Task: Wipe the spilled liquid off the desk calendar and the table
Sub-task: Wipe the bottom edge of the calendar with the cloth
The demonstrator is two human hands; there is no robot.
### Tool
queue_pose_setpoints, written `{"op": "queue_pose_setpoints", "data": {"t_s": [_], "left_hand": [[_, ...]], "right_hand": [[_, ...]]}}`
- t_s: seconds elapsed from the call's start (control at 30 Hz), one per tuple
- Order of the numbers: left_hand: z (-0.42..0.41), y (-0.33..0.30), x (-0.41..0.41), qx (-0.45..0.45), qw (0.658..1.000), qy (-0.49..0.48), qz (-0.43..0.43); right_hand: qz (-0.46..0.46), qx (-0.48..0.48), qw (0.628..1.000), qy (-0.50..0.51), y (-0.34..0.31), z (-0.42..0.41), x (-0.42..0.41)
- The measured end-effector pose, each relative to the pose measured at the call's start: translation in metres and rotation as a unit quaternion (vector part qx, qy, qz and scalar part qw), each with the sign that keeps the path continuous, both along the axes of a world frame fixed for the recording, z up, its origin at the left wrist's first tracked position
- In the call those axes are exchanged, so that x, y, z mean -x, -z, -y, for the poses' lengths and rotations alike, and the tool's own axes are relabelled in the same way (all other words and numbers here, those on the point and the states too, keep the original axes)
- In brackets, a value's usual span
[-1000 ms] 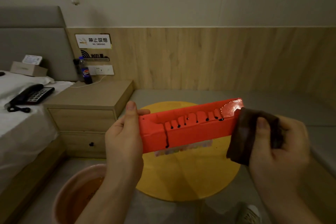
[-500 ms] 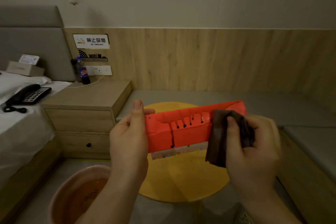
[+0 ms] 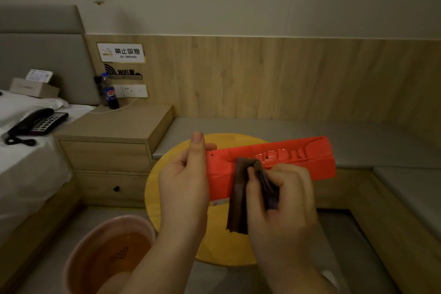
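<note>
I hold a long orange-red desk calendar in the air above a round yellow table. My left hand grips its left end, thumb up along the edge. My right hand grips a dark brown cloth and presses it against the calendar's left-middle front. To the right of the cloth the calendar's top looks wet and glossy. One small dark drop sits near the calendar's left end.
A pink basin with brownish water stands on the floor at the lower left. A wooden nightstand with a cola bottle is to the left, and a bed with a telephone beyond it. A grey bench runs behind the table.
My right hand has slid the cloth leftward along the calendar, from its right end to its left-middle. The dark drips seen before on the front are gone where the cloth passed.
</note>
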State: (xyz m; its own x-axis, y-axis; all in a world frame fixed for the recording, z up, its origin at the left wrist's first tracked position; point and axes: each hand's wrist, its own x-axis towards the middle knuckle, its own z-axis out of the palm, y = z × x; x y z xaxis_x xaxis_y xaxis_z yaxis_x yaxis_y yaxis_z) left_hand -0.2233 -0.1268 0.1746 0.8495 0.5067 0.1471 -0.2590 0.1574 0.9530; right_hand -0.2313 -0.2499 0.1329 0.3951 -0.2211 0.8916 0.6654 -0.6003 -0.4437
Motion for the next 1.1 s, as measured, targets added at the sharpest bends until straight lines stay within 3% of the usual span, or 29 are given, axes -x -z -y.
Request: {"op": "queue_pose_setpoints", "data": {"t_s": [0.4,0.9,1.1], "left_hand": [[0.002,0.002,0.004,-0.009,1.000,-0.009,0.005],[-0.028,0.001,0.005,-0.001,0.999,-0.036,0.002],[-0.033,0.001,0.005,-0.009,1.000,-0.026,-0.004]], "right_hand": [[0.078,0.077,0.994,0.028,0.000,-0.014,0.002],[0.046,0.063,0.987,0.140,-0.009,0.077,-0.029],[-0.056,-0.007,0.987,0.151,-0.019,0.092,-0.029]]}}
